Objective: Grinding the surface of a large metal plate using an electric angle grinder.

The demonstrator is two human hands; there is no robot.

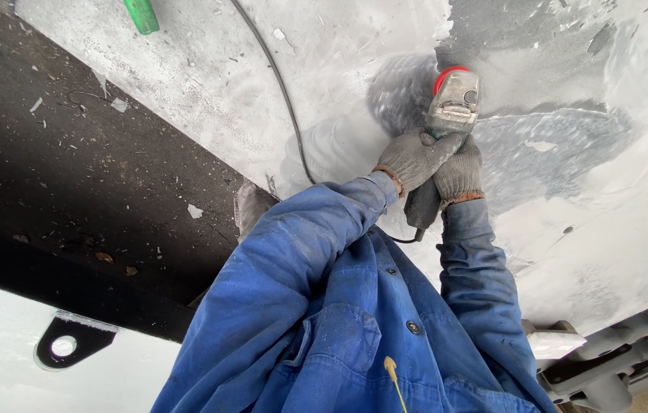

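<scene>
An angle grinder (452, 102) with a grey metal head and a red guard presses against a large whitish-grey panel (339, 69). My left hand (413, 157), in a grey work glove, is wrapped around the grinder's body just below the head. My right hand (459, 172), also gloved, grips the dark handle beside it. Both arms wear blue work sleeves. A darker ground patch (553, 141) of the panel lies to the right of the tool.
The grinder's black cable (282, 84) runs across the panel toward my arms. A green handle (141, 15) pokes in at the top. A dark, debris-strewn surface (94, 183) lies left, with a black bracket (70, 342) below. Metal parts (607, 367) sit at lower right.
</scene>
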